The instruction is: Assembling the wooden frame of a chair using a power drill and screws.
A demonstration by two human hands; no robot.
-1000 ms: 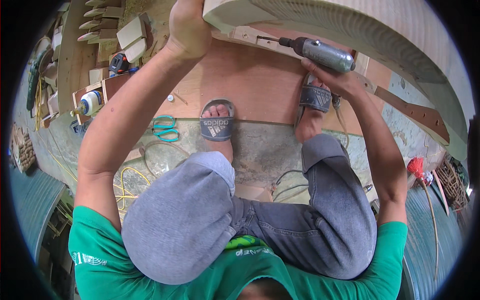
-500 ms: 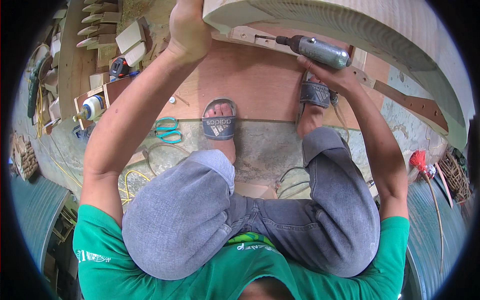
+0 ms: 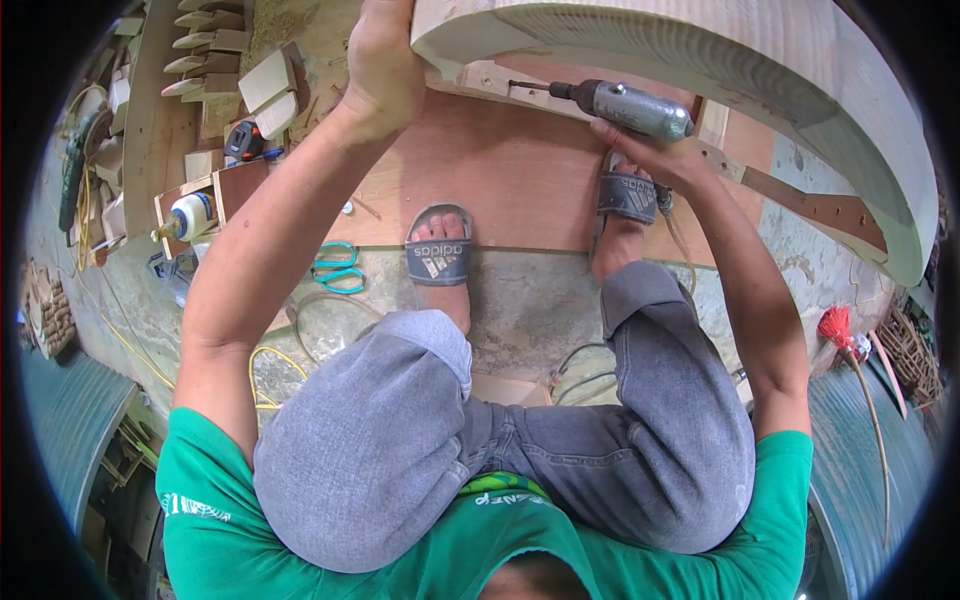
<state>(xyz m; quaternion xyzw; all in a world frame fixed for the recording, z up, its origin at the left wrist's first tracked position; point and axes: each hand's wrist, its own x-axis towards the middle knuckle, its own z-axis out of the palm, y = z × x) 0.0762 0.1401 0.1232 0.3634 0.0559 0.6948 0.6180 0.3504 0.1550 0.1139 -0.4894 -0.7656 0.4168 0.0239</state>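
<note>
My left hand (image 3: pixel 385 75) is up against the left end of a large, pale curved wooden piece (image 3: pixel 640 38), gripping it; its fingertips are hidden at the upper edge. Under that curve, my right hand (image 3: pixel 655 155) is wrapped around a silver air screwdriver (image 3: pixel 640 110) with an air hose running down from it. The long thin bit (image 3: pixel 530 86) points left, its tip at a pale wooden strip with holes (image 3: pixel 480 76). A browner part with drilled holes (image 3: pixel 830 215) extends at the right, beneath the curved piece.
My sandalled feet stand on a reddish plywood sheet (image 3: pixel 480 160). Teal-handled scissors (image 3: pixel 338 268) lie by its near edge. At left are a glue bottle (image 3: pixel 188 217), a tape measure (image 3: pixel 243 140), wood blocks (image 3: pixel 268 85) and a yellow cord. A red-headed stick (image 3: pixel 838 325) leans at right.
The curved piece and both hands keep nearly the same places. My left forearm has shifted slightly right, and the screwdriver sits a touch lower and further left in the picture.
</note>
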